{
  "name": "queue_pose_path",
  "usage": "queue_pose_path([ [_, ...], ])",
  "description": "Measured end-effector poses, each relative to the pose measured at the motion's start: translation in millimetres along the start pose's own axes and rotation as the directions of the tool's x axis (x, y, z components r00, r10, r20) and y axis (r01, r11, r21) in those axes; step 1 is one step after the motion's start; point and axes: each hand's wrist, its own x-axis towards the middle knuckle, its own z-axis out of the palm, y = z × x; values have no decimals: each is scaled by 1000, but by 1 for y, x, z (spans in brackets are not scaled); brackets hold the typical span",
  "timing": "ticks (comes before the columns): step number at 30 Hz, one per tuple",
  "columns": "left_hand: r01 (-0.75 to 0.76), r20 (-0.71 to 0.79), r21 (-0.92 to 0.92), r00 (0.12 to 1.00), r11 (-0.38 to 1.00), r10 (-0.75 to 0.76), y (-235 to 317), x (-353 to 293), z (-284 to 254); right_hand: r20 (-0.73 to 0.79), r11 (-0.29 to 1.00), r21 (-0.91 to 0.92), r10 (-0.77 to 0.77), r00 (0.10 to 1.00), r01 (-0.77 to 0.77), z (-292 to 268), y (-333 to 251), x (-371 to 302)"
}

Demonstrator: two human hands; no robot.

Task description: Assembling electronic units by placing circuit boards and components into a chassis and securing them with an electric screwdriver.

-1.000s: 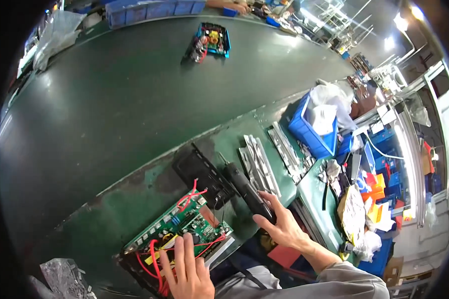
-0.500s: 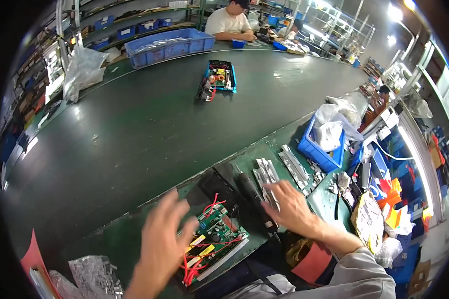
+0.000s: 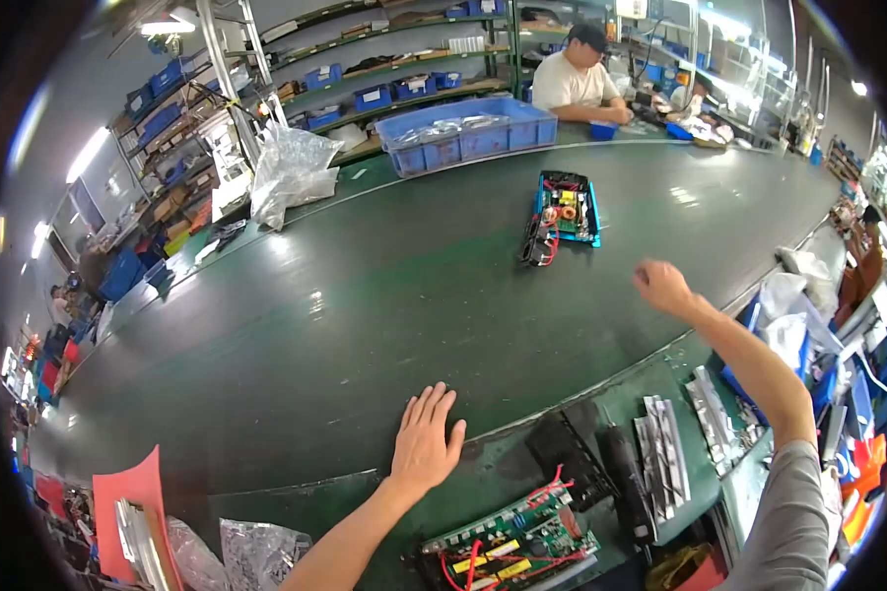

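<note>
My left hand (image 3: 424,448) lies palm down at the near edge of the dark green belt surface (image 3: 365,325). Its fingers are stretched out, with nothing held. Over the belt to the right, my right hand (image 3: 665,288) is reaching out with its fingers curled in, and no object shows in it. Beyond it and to its left sits an opened electronic unit in a blue housing (image 3: 568,209), its circuit board and red wires exposed. On the bench in front of me is a green circuit board (image 3: 517,542) with red wires and yellow parts, apart from both hands.
Beside the board lie a black plate (image 3: 569,455), a dark power screwdriver (image 3: 629,483) and silver metal bars (image 3: 662,455). A blue crate (image 3: 468,140) stands at the belt's far edge, near a seated person (image 3: 583,84). Clear plastic bags (image 3: 291,177) hang over the far left edge.
My view has swung up and left. Both hands have left the space around the circuit board: the left now rests at the belt edge, while the right reaches over the belt with curled fingers.
</note>
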Motion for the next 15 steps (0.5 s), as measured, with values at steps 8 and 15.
queue_pose_path([
  [8, 78, 80, -21, 994, 997, -76, 7, 22, -1, 145, 927, 218, 277, 950, -304, 107, 77, 199],
  [15, 141, 117, 6, 983, 990, -141, 7, 19, -7, 371, 621, 525, 449, 813, -582, 137, 6, 246],
])
